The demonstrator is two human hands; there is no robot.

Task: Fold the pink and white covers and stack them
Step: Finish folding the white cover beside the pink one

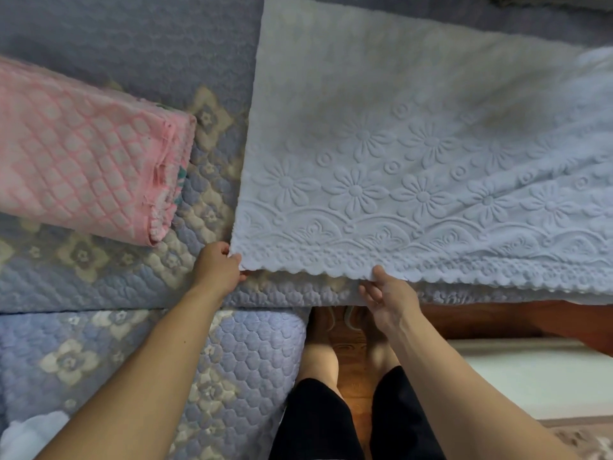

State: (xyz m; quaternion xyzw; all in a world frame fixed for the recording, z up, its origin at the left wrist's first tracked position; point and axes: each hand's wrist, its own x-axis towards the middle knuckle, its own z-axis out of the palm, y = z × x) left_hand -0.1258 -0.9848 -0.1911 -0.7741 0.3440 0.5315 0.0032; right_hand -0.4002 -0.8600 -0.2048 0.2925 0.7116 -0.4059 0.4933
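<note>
A white cover [414,154] with embossed flowers and a scalloped hem lies spread flat on the bed, reaching to the right edge of the view. My left hand [217,268] pinches its near left corner. My right hand [386,293] pinches the scalloped near hem a little to the right, thumb on top and fingers underneath. The pink cover [83,161], with a diamond pattern, lies folded into a thick block on the left of the bed, apart from both hands.
The bed carries a blue quilted spread [149,61] with beige flower diamonds. A cushion in the same quilt [238,353] sits at the near left. My legs stand on the wooden floor [351,370] by the bed edge, and a pale rug [517,376] lies at the right.
</note>
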